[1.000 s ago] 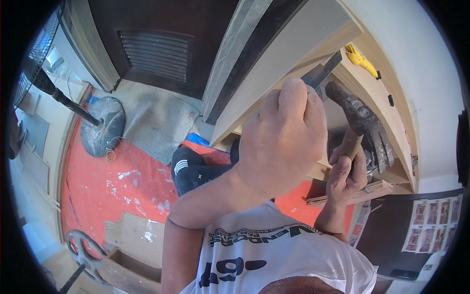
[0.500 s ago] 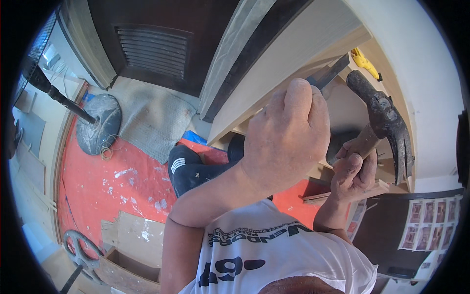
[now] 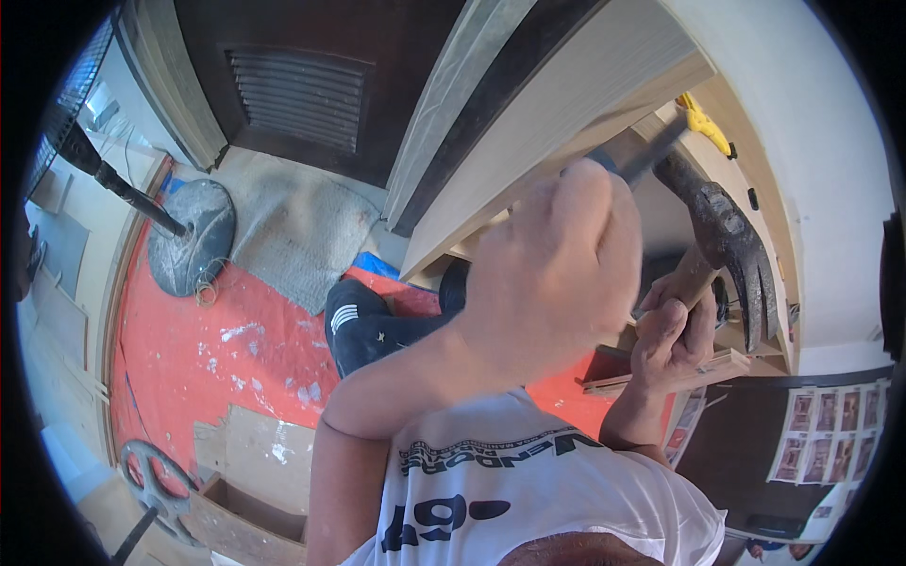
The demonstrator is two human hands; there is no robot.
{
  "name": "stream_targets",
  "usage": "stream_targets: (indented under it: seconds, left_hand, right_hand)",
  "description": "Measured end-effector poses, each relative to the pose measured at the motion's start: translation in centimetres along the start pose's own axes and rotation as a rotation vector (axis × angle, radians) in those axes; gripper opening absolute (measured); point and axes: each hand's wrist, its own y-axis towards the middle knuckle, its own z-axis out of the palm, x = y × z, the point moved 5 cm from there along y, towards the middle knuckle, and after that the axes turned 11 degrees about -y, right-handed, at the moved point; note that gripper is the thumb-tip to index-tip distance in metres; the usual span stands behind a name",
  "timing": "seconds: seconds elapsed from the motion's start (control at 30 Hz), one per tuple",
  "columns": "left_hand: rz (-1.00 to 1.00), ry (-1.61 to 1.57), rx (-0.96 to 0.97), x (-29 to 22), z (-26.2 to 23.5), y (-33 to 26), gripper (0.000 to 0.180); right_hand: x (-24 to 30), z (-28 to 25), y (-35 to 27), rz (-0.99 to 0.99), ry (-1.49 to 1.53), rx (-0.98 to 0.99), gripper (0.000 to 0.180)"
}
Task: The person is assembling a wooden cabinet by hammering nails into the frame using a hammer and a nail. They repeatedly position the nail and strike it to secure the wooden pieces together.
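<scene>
Nearest: 1 white shirt (image 3: 557, 481) with dark print, the wearer's own; just beyond, on the left, 1 dark trouser leg (image 3: 373, 330) with white stripes.

Hands, 2, both occupied. Left hand (image 3: 552, 269) at centre, closed in a fist, back of hand up; slightly blurred. Out of its far right side runs 1 flat-bladed tool (image 3: 661, 149), dark and blurred, tip pointing far right; its grip is mostly hidden in the fist. Right hand (image 3: 672, 340) lies right of the left and a little nearer, fingers wrapped round the wooden handle of 1 claw hammer (image 3: 727, 226). Hammer head sits just beyond the right hand: blunt end toward the blade, 2 claws to the near right. Cannot tell whether hammer and blade touch.

Under and beyond the tools: 1 pale wooden frame (image 3: 557, 156), slanting toward far right. On it, 1 yellow tool (image 3: 702, 121) and 1 small black piece (image 3: 753, 198). Thin wood strips (image 3: 713, 371) beside the right wrist, count unclear.

Left side: red floor covering (image 3: 189, 344), white-spotted; 1 open wooden box (image 3: 250, 507) at near left; 1 round stand base (image 3: 192, 241) farther off, 1 grey mat (image 3: 307, 236) to its right.

Farthest: 1 dark door (image 3: 406, 57), 1 louvred vent (image 3: 297, 99) in it.
</scene>
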Motion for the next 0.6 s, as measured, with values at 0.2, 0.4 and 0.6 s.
stream_targets:
  seconds: [0.2, 0.4, 0.6]
  left_hand:
    - [0.018, 0.009, -0.029, 0.0, 0.9, 0.2, 0.014]
    - [-0.004, 0.058, -0.043, 0.4, 0.9, 0.2, 0.014]
    - [-0.043, 0.052, -0.074, 0.4, 0.4, 0.5, 0.012]
  right_hand:
    - [-0.5, -0.1, -0.4, 0.029, -0.02, -0.015, 0.043]
    - [-2.1, -0.3, -1.0, 0.078, 0.047, 0.046, 0.042]
    - [-2.2, 0.0, -1.9, 0.084, 0.055, -0.015, 0.043]
